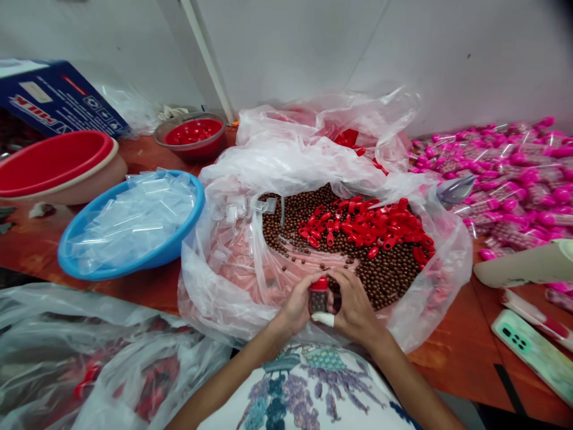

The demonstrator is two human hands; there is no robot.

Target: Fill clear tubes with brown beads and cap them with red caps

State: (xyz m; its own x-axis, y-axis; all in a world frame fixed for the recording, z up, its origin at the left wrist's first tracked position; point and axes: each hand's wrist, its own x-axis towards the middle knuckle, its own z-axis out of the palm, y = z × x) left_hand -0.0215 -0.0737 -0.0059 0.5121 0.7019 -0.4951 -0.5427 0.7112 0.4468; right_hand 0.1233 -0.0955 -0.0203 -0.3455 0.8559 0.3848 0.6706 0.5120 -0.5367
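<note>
Fingers of my left hand point(296, 306) and right hand point(358, 306) are clamped from both sides on a small clear container point(319, 302), dark inside, with a red cap point(319, 284) at its top. I hold it upright at the near edge of an open plastic bag point(206, 325), close in front of my patterned shirt point(313, 388). A white wrap point(324, 319) covers a digit of my right hand. Just beyond my hands, brown balls point(380, 280) lie spread in the bag, with loose red pieces point(358, 224) heaped on them. To my left, a blue basin point(197, 224) holds clear plastic pieces point(143, 218); to my right, pink-ended tubes point(532, 185) lie piled, and a phone point(535, 352) rests on the reddish table point(452, 352).
</note>
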